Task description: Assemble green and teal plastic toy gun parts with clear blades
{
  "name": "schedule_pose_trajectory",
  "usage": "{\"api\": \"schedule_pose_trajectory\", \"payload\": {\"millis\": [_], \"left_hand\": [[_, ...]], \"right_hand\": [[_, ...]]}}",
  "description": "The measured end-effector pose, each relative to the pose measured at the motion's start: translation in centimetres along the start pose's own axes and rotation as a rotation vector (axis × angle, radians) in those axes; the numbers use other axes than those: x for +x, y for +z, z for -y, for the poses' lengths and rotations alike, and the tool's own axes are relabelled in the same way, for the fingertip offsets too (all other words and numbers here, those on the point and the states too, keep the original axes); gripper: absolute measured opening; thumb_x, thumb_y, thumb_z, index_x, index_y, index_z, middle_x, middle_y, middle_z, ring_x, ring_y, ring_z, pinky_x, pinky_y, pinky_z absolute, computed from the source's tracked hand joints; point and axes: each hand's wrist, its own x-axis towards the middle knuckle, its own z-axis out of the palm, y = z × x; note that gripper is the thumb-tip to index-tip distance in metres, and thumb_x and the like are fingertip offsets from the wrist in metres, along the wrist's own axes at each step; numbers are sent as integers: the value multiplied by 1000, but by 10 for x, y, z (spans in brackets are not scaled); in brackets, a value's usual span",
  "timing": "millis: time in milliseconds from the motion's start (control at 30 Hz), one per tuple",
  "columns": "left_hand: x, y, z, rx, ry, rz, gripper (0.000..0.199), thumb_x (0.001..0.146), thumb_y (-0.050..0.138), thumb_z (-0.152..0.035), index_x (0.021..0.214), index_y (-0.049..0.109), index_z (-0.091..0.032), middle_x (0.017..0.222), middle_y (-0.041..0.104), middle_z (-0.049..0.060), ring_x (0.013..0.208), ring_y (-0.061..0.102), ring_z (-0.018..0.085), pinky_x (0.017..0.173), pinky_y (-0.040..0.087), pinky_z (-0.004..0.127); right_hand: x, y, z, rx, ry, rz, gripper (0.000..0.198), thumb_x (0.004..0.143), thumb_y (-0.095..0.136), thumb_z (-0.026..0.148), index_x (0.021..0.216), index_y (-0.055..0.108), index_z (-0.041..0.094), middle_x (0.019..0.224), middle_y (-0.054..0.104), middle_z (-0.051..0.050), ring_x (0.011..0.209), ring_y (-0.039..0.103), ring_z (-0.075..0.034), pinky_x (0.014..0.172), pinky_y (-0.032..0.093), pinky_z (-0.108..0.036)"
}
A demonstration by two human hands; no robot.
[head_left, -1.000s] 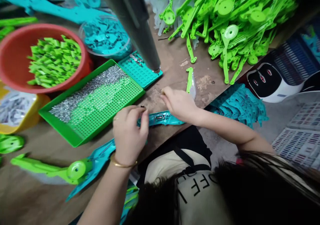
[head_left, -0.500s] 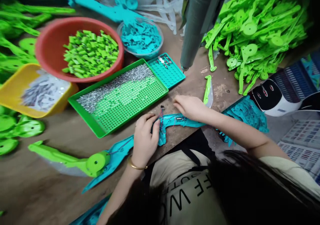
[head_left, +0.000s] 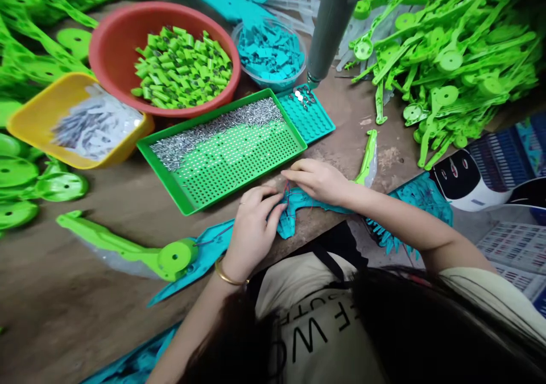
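Observation:
A long blue plastic shell (head_left: 289,223) lies along the table's near edge, open side up, with thin red wires in it. My left hand (head_left: 255,224) is closed over its middle, fingers curled and thumb at the shell's edge. Just right of it, my right hand (head_left: 318,180) pinches with its fingertips above the wires (head_left: 287,189); whatever is between them is too small to make out. A green lever-like part (head_left: 176,255) with a round hub sits on the shell's left end. Another slim green piece (head_left: 367,159) lies beyond my right forearm.
A green perforated tray (head_left: 239,170) of screws lies ahead, beside a small blue tray (head_left: 318,123). Behind stand a red bowl (head_left: 115,31), a yellow bin (head_left: 28,125) and a clear tub (head_left: 301,68). A grey upright tool (head_left: 330,37) hangs near a green parts heap (head_left: 452,71).
My right hand has come left and down, close to my left hand at the wires. The small dark piece seen on the wires earlier is now hidden. The whole view has shifted slightly.

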Motion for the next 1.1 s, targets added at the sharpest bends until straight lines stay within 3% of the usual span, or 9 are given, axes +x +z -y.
{"api": "schedule_pose_trajectory", "payload": {"millis": [133,300,467,667,867,1000,1100], "left_hand": [[-4,9,1,26,67,-58,18,92,54,-23,95,71,-17,109,64,10,110,55,24,98,45,43],[-6,21,-3,199,126,-158,15,89,58,-23,92,72,-17,104,62,12,103,53,26,92,45,45],[-6,29,-8,273,104,-192,13,88,59,-22,84,71,-18,88,58,9,86,50,23,79,44,39],[-7,32,-8,153,34,-294,9,85,63,-20,91,64,-14,85,60,8,85,53,22,77,45,37],[-9,36,-1,111,182,-347,15,86,62,-15,99,67,-16,84,63,6,84,55,19,80,47,36],[-9,38,3,78,214,-344,15,86,61,-14,97,69,-20,82,63,5,84,55,19,86,48,38],[-10,38,5,69,237,-326,15,85,60,-13,95,69,-20,81,64,4,83,54,19,89,49,39]], "right_hand": [[-2,0,7,130,50,-61,30,97,40,19,112,67,15,102,69,-10,94,63,-17,81,52,-30],[-4,-2,11,309,182,-12,20,94,50,20,103,68,17,99,72,-6,94,65,-16,85,51,-30],[-8,-1,8,214,63,67,16,92,57,25,95,71,17,98,71,-7,93,60,-19,81,45,-34],[-13,2,7,-11,-67,17,23,96,49,28,98,70,19,96,73,-4,89,56,-19,80,38,-35],[-13,2,8,-31,-100,13,23,96,47,25,95,69,19,94,73,-3,87,58,-17,81,38,-34],[-13,3,8,-7,-69,-7,22,96,49,26,95,69,19,91,73,-2,86,60,-16,79,38,-33],[-14,3,9,-74,-132,-26,23,97,47,24,95,69,18,90,73,-2,83,59,-16,77,38,-33]]}}
